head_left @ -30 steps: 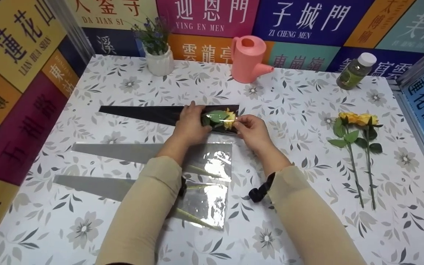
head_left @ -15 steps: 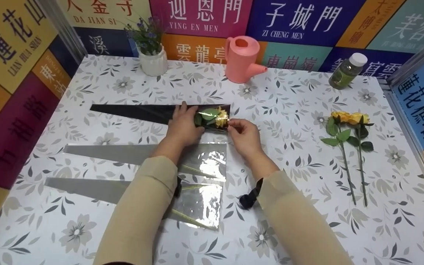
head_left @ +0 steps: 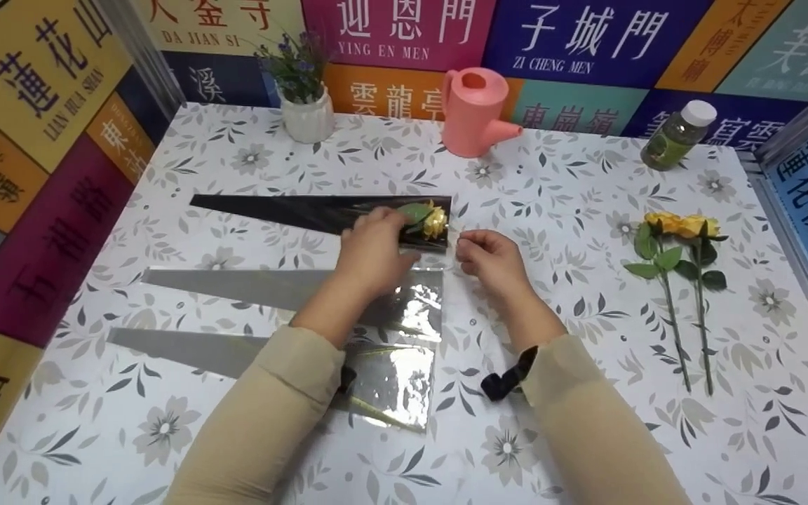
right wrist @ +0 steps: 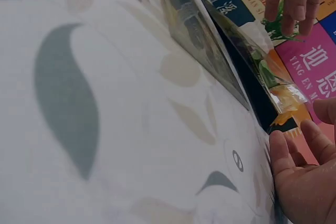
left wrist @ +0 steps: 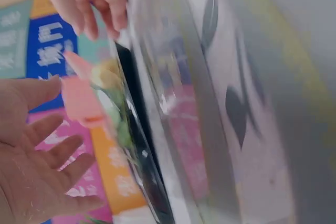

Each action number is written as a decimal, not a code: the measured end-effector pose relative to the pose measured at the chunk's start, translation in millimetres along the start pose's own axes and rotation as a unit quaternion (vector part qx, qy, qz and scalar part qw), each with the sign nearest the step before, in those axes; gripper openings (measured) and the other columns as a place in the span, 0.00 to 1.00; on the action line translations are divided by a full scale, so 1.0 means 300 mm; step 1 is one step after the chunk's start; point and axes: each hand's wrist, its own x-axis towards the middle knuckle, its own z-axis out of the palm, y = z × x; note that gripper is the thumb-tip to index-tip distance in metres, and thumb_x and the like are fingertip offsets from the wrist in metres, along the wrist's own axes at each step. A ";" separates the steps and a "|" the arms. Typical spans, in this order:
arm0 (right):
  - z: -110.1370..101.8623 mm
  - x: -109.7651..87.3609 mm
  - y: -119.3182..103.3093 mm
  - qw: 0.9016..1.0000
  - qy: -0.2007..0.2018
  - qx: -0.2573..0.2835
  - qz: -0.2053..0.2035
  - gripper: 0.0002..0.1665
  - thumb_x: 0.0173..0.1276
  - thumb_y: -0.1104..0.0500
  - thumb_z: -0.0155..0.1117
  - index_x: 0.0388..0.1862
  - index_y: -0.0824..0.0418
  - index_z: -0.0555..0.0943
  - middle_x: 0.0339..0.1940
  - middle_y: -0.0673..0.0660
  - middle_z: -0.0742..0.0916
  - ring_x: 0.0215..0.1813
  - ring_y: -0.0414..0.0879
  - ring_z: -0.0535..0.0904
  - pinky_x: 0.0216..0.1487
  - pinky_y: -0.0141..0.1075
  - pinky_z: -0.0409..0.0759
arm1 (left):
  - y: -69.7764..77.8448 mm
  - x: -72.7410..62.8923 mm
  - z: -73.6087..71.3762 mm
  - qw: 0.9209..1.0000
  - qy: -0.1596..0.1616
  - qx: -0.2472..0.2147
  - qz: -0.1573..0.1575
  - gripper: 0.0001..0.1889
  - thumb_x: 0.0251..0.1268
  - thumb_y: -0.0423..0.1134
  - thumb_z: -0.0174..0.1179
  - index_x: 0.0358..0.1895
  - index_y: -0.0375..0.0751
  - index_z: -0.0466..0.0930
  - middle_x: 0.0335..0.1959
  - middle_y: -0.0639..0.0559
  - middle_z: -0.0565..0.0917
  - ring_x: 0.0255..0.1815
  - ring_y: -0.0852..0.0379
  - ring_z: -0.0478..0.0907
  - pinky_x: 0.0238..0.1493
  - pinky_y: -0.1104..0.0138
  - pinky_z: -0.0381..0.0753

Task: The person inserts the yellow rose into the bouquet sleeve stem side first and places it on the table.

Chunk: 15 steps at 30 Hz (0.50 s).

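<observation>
A yellow rose [head_left: 434, 221] with green leaves lies inside a long tapered sleeve [head_left: 271, 209], black-backed with a clear front. My left hand [head_left: 376, 252] is over the sleeve, its fingers spread and apart from the rose in the left wrist view. Just beyond the sleeve's wide mouth is my right hand [head_left: 494, 259], palm sideways and fingers loosely bent. In the right wrist view, the right fingertips [right wrist: 279, 142] come right up to the mouth, with a gap between thumb and fingers. The clear front [right wrist: 294, 92] stands slightly raised there.
Two more tapered clear sleeves, an upper one [head_left: 221, 284] and a lower one [head_left: 172, 347], lie nearer me, partly under my left arm. Two yellow roses [head_left: 677, 224] rest at right. Along the back stand a potted plant [head_left: 307, 119], a pink watering can [head_left: 474, 116] and a bottle [head_left: 674, 144].
My left hand has lifted off the sleeve and shifted right, toward the rose. My right hand has drawn back slightly from the sleeve's mouth, its fingers leaving the edge.
</observation>
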 end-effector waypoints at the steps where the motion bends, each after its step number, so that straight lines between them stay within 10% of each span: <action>1: -0.013 -0.012 0.002 1.000 -0.004 0.011 0.009 0.16 0.77 0.67 0.63 0.58 0.75 0.79 0.41 0.53 0.85 0.41 0.42 0.84 0.43 0.31 0.85 | 0.011 -0.020 0.009 1.000 -0.014 0.005 0.008 0.30 0.68 0.48 0.72 0.72 0.48 0.77 0.74 0.45 0.73 0.73 0.42 0.68 0.74 0.41 0.61; 7: -0.076 -0.090 0.029 0.996 -0.039 0.074 0.020 0.20 0.79 0.68 0.60 0.65 0.78 0.74 0.50 0.59 0.86 0.44 0.44 0.85 0.46 0.33 0.85 | 0.048 -0.105 0.079 0.993 -0.092 0.062 0.037 0.31 0.61 0.49 0.75 0.68 0.51 0.82 0.66 0.45 0.79 0.66 0.40 0.74 0.67 0.43 0.69; 15: -0.128 -0.163 0.063 0.990 -0.065 0.123 0.007 0.20 0.79 0.71 0.56 0.66 0.78 0.73 0.52 0.59 0.87 0.47 0.47 0.86 0.50 0.36 0.85 | 0.048 -0.103 0.140 0.984 -0.100 0.139 0.055 0.26 0.53 0.47 0.79 0.57 0.52 0.88 0.53 0.44 0.80 0.56 0.42 0.76 0.53 0.49 0.79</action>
